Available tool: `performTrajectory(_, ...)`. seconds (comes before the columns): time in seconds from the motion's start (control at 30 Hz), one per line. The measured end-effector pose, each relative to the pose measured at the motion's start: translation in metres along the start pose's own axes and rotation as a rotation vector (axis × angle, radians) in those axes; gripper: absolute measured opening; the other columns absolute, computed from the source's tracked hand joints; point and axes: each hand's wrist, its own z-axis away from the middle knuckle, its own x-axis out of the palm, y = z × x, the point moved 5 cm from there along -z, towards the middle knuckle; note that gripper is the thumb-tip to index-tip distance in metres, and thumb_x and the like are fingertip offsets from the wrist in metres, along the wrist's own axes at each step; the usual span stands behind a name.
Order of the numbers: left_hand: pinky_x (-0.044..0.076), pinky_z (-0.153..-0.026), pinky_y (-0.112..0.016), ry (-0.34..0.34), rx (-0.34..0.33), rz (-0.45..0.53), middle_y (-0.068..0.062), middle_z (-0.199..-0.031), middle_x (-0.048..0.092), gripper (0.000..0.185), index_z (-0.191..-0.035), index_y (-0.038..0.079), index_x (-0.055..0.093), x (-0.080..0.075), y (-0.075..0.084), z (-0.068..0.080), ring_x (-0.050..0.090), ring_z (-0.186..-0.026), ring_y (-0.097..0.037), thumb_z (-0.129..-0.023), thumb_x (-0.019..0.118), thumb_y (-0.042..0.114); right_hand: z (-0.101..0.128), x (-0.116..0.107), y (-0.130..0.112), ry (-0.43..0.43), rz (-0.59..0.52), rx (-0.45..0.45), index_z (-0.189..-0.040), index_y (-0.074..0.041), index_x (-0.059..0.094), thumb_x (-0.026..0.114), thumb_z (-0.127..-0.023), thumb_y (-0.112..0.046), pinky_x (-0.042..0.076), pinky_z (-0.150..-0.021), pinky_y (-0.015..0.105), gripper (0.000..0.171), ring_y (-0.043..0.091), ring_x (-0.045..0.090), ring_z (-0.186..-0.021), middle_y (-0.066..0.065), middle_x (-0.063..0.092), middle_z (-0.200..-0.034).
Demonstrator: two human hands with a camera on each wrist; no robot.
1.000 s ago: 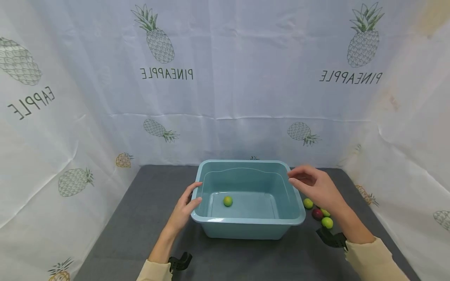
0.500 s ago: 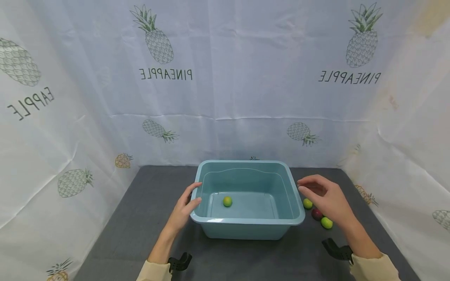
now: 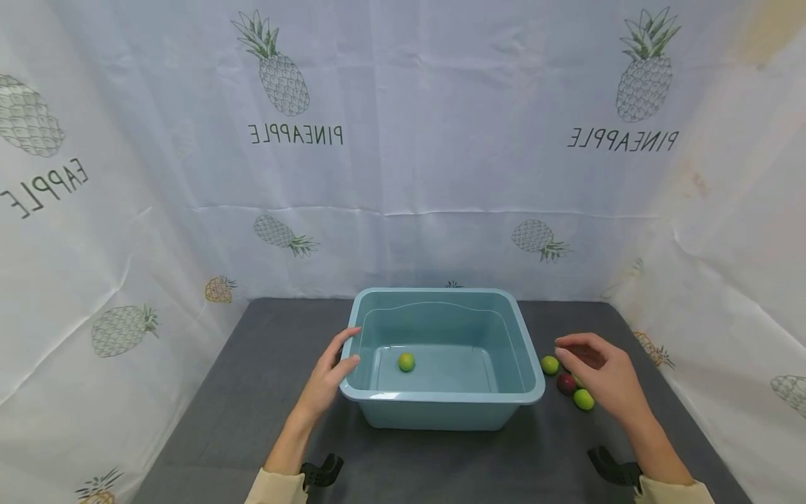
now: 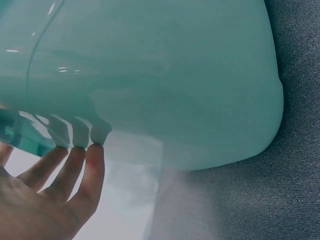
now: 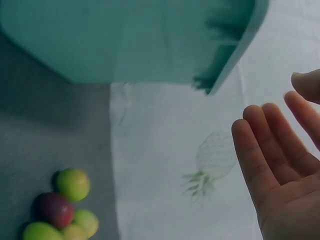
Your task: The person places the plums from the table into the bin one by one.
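Observation:
A light blue plastic basin (image 3: 441, 414) stands on the dark grey tabletop, a small round green fruit (image 3: 406, 361) lying on its floor. My left hand (image 3: 327, 378) holds the basin's left rim, thumb and index finger at the edge. In the left wrist view, three fingertips (image 4: 95, 150) touch the basin wall. Right of the basin my right hand (image 3: 601, 371) hovers, fingers loosely bent and holding nothing. Below and left of it lies a cluster: a dark red fruit (image 3: 566, 383), a green fruit (image 3: 550, 365) and another green fruit (image 3: 583, 399). The hand partly hides the cluster.
A white cloth (image 3: 441, 161) printed with pineapples hangs behind the table and along both sides. The grey tabletop (image 3: 239, 406) extends left of the basin and in front of it. Black straps (image 3: 324, 470) sit on both wrists.
My right hand has moved from the basin's right rim, rightward and toward me, to beside the fruit cluster. My left hand and the basin have stayed in place.

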Motion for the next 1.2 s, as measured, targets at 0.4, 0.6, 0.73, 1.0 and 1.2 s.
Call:
performTrajectory(0.4,0.036,-0.104,-0.061,0.001,-0.014,0.009,-0.017,-0.162,0.030,0.049,-0.152,0.016,0.043,0.001,-0.003,0.001,0.037,-0.142,-0.041,-0.105,0.052,0.022,0.012,-0.004,0.053,0.050,0.108,0.132,-0.121,-0.001,0.068,0.070,-0.098,-0.021,0.043,-0.079,0.008,0.030,-0.012,0.057,-0.092,0.004,0.070,-0.108)
performTrajectory(0.6,0.036,-0.104,-0.062,0.003,-0.014,0.008,-0.017,-0.162,0.030,0.048,-0.152,0.017,0.043,0.001,-0.004,0.001,0.037,-0.142,-0.041,-0.105,0.052,0.023,0.017,-0.005,0.073,0.071,0.152,0.172,-0.121,-0.002,0.068,0.069,-0.099,-0.024,0.043,-0.077,0.008,0.032,-0.017,0.053,-0.092,0.009,0.070,-0.111)
performTrajectory(0.73,0.035,-0.105,-0.063,0.000,-0.022,0.014,-0.016,-0.163,0.029,0.049,-0.152,0.017,0.043,0.001,-0.004,0.001,0.035,-0.143,-0.041,-0.105,0.052,0.023,0.020,-0.007,0.085,0.085,0.176,0.210,-0.122,-0.001,0.068,0.069,-0.099,-0.027,0.043,-0.075,0.009,0.034,-0.019,0.050,-0.090,0.012,0.069,-0.112)
performTrajectory(1.0,0.032,-0.106,-0.064,0.001,-0.028,0.014,-0.016,-0.163,0.027,0.049,-0.152,0.017,0.042,0.001,-0.004,0.001,0.033,-0.145,-0.041,-0.105,0.051,0.023,0.028,-0.008,0.104,0.075,0.193,0.319,-0.124,0.000,0.066,0.069,-0.099,-0.032,0.045,-0.071,0.014,0.041,-0.019,0.047,-0.086,0.019,0.068,-0.117)
performTrajectory(1.2,0.033,-0.106,-0.064,0.001,-0.029,0.007,-0.015,-0.163,0.028,0.049,-0.152,0.017,0.042,0.001,-0.003,0.001,0.034,-0.144,-0.041,-0.105,0.051,0.024,0.034,-0.009,0.118,0.087,0.188,0.354,-0.123,0.002,0.066,0.069,-0.098,-0.029,0.044,-0.070,0.013,0.039,-0.019,0.046,-0.084,0.022,0.067,-0.118)
